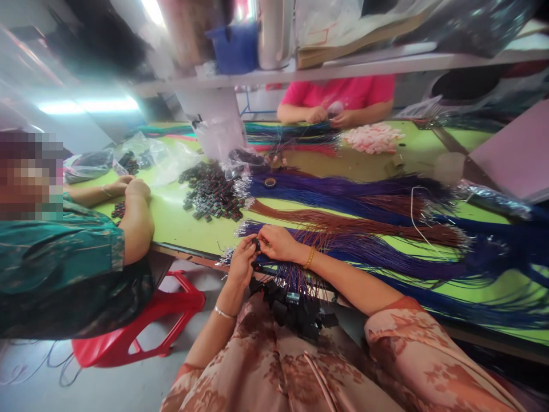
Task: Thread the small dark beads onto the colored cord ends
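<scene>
At the near edge of the green table (180, 223), my left hand (241, 262) and my right hand (278, 242) meet, both pinching a small black connector (256, 246) with thin wires attached. Purple and blue wire bundles (386, 252) lie across the table to the right of my hands. A clump of black connectors with wires (295, 309) hangs from the table edge into my lap. A silver bangle is on my left wrist, a gold bracelet on my right.
A pile of small black connectors (212, 194) lies on the table ahead. A person in teal (64, 269) sits at left on a red stool (141, 320). A person in pink (338, 100) works opposite beside pink pieces (373, 137). A shelf (343, 66) hangs overhead.
</scene>
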`<state>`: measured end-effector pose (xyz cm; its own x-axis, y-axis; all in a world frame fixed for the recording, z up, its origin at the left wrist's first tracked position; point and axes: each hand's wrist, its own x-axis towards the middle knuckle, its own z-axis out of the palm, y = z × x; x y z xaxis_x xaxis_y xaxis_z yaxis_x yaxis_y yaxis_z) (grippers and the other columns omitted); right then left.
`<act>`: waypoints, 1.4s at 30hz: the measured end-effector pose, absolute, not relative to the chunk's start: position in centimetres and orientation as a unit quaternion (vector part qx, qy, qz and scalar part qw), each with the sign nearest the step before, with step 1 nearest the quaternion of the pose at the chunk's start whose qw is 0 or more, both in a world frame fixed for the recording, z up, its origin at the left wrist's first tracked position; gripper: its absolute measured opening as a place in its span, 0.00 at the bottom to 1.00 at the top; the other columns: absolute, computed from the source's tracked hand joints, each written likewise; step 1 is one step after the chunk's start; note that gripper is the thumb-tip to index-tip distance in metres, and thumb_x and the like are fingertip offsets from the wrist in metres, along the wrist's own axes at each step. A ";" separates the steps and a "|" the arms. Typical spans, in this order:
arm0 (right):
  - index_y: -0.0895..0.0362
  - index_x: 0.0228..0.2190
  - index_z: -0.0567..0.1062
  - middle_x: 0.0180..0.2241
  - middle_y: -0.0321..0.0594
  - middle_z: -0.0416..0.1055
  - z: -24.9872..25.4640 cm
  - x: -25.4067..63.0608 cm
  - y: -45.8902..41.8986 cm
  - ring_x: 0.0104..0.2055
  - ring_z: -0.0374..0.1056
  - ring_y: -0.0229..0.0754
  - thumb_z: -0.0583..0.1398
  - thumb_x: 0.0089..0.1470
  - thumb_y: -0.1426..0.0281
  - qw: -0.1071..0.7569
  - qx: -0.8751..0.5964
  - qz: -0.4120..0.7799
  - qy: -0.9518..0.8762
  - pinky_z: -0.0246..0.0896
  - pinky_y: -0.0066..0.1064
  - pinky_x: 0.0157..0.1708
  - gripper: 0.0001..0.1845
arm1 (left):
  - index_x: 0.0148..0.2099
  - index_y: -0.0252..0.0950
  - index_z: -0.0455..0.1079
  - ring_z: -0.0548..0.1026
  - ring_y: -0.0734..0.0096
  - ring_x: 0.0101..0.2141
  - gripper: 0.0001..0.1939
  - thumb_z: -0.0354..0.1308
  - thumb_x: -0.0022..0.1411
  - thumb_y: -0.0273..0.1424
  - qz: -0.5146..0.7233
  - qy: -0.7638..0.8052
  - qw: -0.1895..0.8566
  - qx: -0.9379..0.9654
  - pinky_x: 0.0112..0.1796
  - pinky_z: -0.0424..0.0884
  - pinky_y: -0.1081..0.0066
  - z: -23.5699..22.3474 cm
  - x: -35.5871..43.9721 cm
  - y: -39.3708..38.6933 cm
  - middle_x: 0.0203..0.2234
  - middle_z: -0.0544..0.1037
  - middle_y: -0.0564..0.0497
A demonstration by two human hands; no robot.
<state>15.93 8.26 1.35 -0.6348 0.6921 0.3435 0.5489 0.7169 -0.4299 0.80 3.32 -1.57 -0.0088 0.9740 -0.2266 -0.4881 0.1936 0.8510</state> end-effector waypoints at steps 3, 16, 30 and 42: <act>0.61 0.31 0.72 0.31 0.45 0.72 1.8 16.1 8.4 0.32 0.62 0.41 0.55 0.53 0.75 0.230 -0.344 0.130 -0.901 0.50 0.30 0.32 0.06 | 0.43 0.37 0.74 0.72 0.77 0.33 0.16 0.65 0.49 0.29 0.574 0.441 0.634 0.275 0.36 0.66 0.75 -1.3 1.1 3.2 0.37 0.76 0.51; 0.61 0.27 0.73 0.26 0.39 0.72 3.8 16.7 9.2 0.27 0.61 0.35 0.54 0.54 0.73 0.238 -0.358 0.298 -0.852 0.49 0.26 0.28 0.09 | 0.43 0.36 0.71 0.72 0.73 0.33 0.14 0.60 0.52 0.30 0.599 0.496 0.498 0.384 0.36 0.67 0.73 -0.8 1.9 2.0 0.34 0.75 0.51; 0.55 0.35 0.73 0.37 0.40 0.74 0.9 14.8 8.3 0.37 0.67 0.41 0.62 0.54 0.59 0.096 -0.434 0.212 -0.870 0.48 0.28 0.30 0.13 | 0.48 0.36 0.69 0.71 0.68 0.33 0.15 0.50 0.58 0.30 0.225 0.171 0.099 0.954 0.33 0.70 0.68 -0.9 9.3 -5.5 0.38 0.75 0.46; 0.54 0.41 0.75 0.41 0.42 0.74 1.2 15.1 9.3 0.42 0.68 0.44 0.58 0.58 0.62 0.085 -0.429 0.169 -0.883 0.53 0.31 0.38 0.12 | 0.47 0.34 0.72 0.72 0.61 0.45 0.14 0.47 0.65 0.30 0.478 0.536 0.021 0.695 0.49 0.67 0.60 1.8 -2.5 5.1 0.41 0.76 0.42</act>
<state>15.15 9.30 1.23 -0.6170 0.7869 0.0049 0.7298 0.5745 -0.3705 -2.52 5.11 1.76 -0.0326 0.7657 0.6423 0.7252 -0.4242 0.5424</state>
